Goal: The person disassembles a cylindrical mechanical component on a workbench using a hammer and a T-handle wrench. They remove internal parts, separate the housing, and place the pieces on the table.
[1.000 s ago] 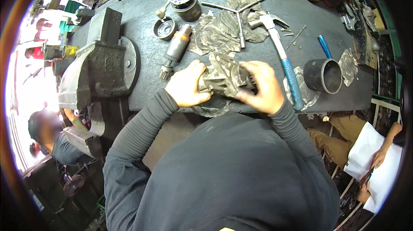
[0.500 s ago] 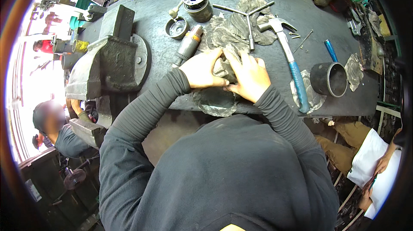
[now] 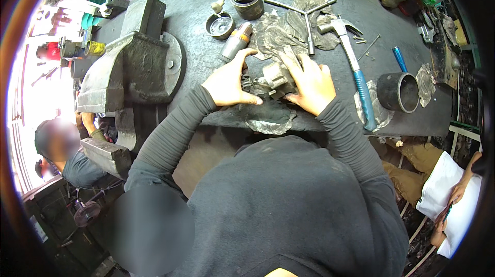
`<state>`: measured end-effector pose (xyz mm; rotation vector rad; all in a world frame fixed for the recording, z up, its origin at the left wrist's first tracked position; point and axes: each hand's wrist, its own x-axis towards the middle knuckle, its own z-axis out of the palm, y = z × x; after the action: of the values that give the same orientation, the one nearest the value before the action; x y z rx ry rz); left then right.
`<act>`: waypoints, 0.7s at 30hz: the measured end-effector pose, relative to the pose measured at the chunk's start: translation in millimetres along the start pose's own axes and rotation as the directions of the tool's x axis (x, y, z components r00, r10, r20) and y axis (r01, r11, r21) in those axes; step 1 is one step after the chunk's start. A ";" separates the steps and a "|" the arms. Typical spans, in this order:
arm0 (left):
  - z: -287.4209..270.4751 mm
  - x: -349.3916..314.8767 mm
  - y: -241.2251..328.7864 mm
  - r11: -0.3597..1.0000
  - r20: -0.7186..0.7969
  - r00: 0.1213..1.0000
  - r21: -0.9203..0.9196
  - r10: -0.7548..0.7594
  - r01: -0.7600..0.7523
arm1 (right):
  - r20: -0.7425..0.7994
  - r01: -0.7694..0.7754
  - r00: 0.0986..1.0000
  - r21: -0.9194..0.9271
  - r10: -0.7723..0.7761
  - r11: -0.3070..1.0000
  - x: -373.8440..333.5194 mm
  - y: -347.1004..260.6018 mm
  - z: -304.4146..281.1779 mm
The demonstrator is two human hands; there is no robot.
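Note:
A grey metal part with a round end [image 3: 275,75] sits near the bench's front edge. My right hand [image 3: 312,86] is curled against its right side, fingers over the far edge with a bit of grimy cloth and thumb at the near edge. Left of the part, my left hand [image 3: 229,82] is open, thumb and fingers spread wide apart. Dark, cluttered pieces lie between that hand and the part; their kind is hard to make out. Just beyond is a cylindrical motor armature [image 3: 236,43], beside a grimy rag [image 3: 278,32].
A big bench vise [image 3: 139,71] stands at left. Farther back are a round metal housing [image 3: 246,6], a shallow cup [image 3: 219,25] and a three-way wrench [image 3: 307,14]. A claw hammer [image 3: 356,65] and a black cylinder [image 3: 397,92] lie right. Other people are at both sides.
My hands have moved apart, the left one opening away from the right. The metal part, earlier mostly covered by hands and cloth, now shows between them. The view has shifted slightly.

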<state>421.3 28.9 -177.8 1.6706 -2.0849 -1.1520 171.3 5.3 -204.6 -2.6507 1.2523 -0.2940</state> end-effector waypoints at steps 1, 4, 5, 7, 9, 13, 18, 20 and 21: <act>0.5 -1.5 -5.1 0.999 -0.018 1.000 -0.044 0.019 -0.020 | -0.001 -0.004 1.000 -0.016 0.004 1.000 -0.5 -0.3 -0.6; 2.9 -5.8 -22.1 0.990 -0.071 0.996 -0.125 0.057 -0.065 | 0.008 -0.014 1.000 -0.027 0.014 1.000 0.8 -0.6 -0.1; 5.9 -6.7 -29.4 0.976 -0.105 0.991 -0.193 0.081 -0.101 | 0.012 -0.010 1.000 -0.033 0.010 0.999 0.9 -1.1 -0.3; 13.3 -9.8 -44.1 0.936 -0.152 0.983 -0.321 0.099 -0.144 | 0.022 -0.007 1.000 -0.025 0.007 1.000 1.5 -2.5 -1.0; 17.1 -11.4 -53.3 0.891 -0.189 0.977 -0.422 0.097 -0.170 | 0.023 -0.001 1.000 -0.016 0.001 1.000 1.9 -2.5 -1.6; 22.6 -14.1 -62.6 0.789 -0.247 0.968 -0.585 0.050 -0.190 | 0.047 0.015 0.999 0.023 -0.016 1.000 1.9 0.8 -4.0; 27.6 -22.2 -69.1 0.495 -0.285 0.958 -0.836 -0.022 -0.237 | 0.033 0.009 0.999 0.243 -0.018 0.970 1.4 6.5 -14.7; 28.9 -24.6 -70.0 0.452 -0.364 0.930 -0.837 -0.043 -0.307 | -0.083 0.062 0.996 0.347 -0.035 0.936 1.8 7.8 -18.6; 28.2 -29.0 -68.2 0.372 -0.368 0.927 -0.872 -0.070 -0.318 | -0.140 0.084 0.990 0.352 -0.036 0.932 -0.1 6.1 -21.2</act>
<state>462.5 64.4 -235.5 0.9675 -0.8971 -1.4231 161.2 -0.4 -185.8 -2.3880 1.0355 -0.6498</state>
